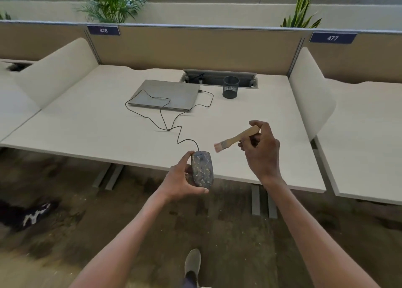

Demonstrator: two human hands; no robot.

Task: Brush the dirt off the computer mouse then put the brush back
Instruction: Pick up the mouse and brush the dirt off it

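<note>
A dark computer mouse (202, 168) speckled with pale dirt is lifted off the desk at its front edge, and my left hand (181, 180) grips it from the left and underneath. Its thin black cable (168, 122) trails back across the desk to a closed grey laptop (166, 94). My right hand (260, 149) holds a small wooden-handled brush (236, 138) by the handle. The pale bristles point left and hang a short way above and to the right of the mouse, not touching it.
A black mesh pen cup (230, 87) stands behind the laptop's right corner, in front of an open cable tray (219, 77). The white desk (87, 124) has cream side dividers and a tan back panel. My shoe (192, 262) shows on the carpet below.
</note>
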